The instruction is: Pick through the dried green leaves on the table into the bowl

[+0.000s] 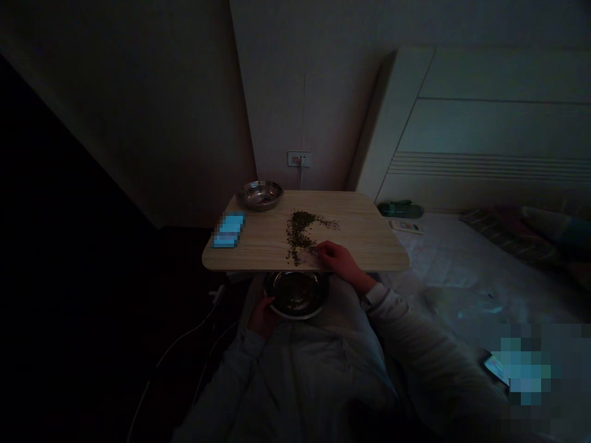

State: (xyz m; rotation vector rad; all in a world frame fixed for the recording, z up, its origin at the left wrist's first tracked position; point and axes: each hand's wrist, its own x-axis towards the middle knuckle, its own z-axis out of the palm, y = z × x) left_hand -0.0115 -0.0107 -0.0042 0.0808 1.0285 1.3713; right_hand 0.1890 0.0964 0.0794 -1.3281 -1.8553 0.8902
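Note:
My left hand [264,317] grips the left rim of a metal bowl [323,295] at my lap, just under the table's front edge. Dark contents lie inside it, too dim to name. My right hand [339,261] is closed at the front of the small wooden table [364,227], fingertips pressed together. A thin, pale, see-through shape seems to lie at those fingertips; I cannot make out what it is. Small dark green grains [302,224], like beans or seeds, spread in a curved patch just left of and beyond my right hand.
Another metal bowl [261,195] stands at the table's back left corner, with a lit phone [229,229] nearer me. To the right is a bed with a green bottle [401,209] and a remote control [406,227]. A white cable [178,340] hangs at lower left.

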